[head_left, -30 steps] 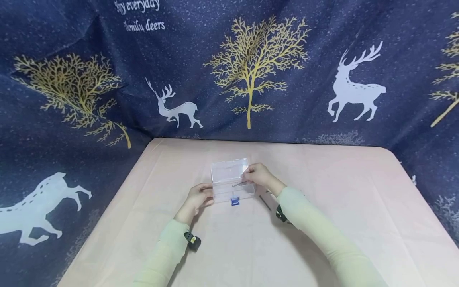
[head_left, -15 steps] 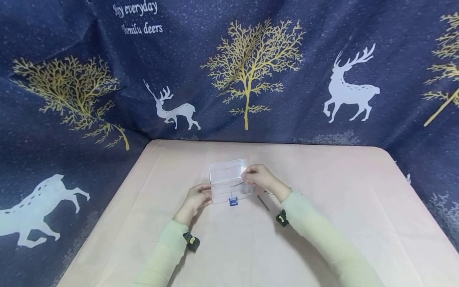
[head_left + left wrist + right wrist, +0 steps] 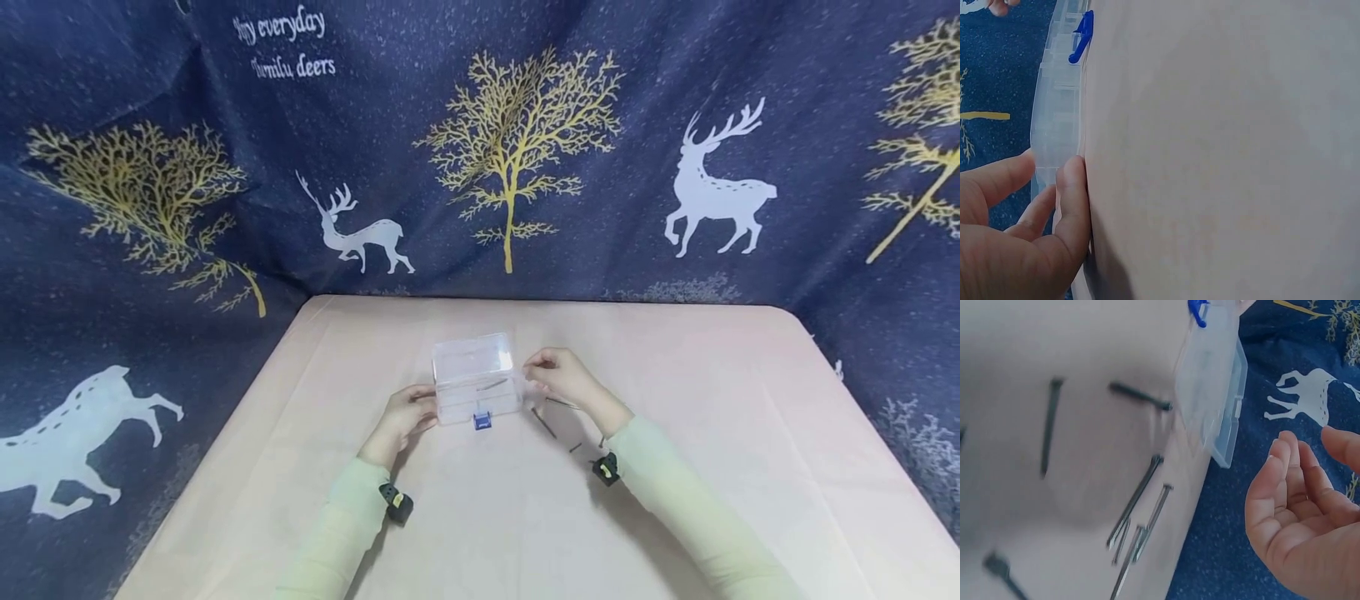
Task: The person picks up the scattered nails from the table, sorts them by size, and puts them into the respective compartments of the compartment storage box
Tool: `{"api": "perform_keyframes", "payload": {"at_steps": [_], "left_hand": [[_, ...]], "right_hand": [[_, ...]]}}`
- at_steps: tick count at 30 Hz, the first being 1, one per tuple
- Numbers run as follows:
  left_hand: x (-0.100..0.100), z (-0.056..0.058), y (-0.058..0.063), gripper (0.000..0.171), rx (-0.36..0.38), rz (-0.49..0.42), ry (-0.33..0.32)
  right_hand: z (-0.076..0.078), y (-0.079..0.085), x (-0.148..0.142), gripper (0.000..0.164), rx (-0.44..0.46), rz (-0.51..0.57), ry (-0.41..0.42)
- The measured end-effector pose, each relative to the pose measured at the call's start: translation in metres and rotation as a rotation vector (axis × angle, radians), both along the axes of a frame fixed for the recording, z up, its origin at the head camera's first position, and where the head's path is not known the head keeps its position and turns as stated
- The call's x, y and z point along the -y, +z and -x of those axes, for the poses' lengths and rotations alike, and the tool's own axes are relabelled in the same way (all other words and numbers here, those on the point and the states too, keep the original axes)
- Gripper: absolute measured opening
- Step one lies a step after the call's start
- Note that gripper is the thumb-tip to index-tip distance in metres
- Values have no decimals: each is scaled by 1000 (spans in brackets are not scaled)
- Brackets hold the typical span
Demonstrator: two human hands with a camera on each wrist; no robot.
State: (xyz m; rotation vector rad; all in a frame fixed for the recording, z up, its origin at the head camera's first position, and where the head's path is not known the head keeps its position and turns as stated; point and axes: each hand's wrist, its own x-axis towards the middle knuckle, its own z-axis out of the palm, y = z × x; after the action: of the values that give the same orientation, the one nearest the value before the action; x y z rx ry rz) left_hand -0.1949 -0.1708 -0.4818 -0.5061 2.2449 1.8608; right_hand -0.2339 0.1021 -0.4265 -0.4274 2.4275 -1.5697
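A clear plastic box (image 3: 453, 409) stands with its lid (image 3: 472, 358) raised at the middle of the table. Its blue latch (image 3: 482, 421) hangs at the front. Inside lies one thin metal nail (image 3: 492, 384). My left hand (image 3: 407, 418) holds the box's left end between thumb and fingers. Just right of the box is my right hand (image 3: 564, 383), fingers loosely bent, nothing held. Several nails of differing length lie near it; the right wrist view shows a dark nail (image 3: 1050, 428), a short nail (image 3: 1141, 395) and a long nail (image 3: 1135, 503).
A pale pink cloth covers the table (image 3: 480, 517). Behind it hangs a dark blue curtain (image 3: 450, 100) printed with deer and trees. A black wrist camera sits on each sleeve.
My right hand has released the nail, which now lies in the box, and has moved right, away from the box. My left hand stays on the box.
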Motion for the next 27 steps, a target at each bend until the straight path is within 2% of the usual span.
{"api": "perform_keyframes", "payload": {"at_steps": [6, 10, 16, 20, 27], "left_hand": [[1, -1, -2, 39, -3, -13, 11], [1, -1, -1, 39, -5, -9, 0], [2, 1, -1, 39, -10, -18, -2], [1, 1, -1, 39, -8, -15, -5], [2, 1, -2, 39, -10, -10, 0]], "right_hand": [[-5, -1, -10, 19, -115, -155, -17], [-9, 0, -14, 16, -184, -211, -9], [-16, -2, -21, 15, -226, -331, 25], [-22, -7, -27, 14, -284, -433, 56], [-27, -21, -33, 10, -511, -630, 100]]}}
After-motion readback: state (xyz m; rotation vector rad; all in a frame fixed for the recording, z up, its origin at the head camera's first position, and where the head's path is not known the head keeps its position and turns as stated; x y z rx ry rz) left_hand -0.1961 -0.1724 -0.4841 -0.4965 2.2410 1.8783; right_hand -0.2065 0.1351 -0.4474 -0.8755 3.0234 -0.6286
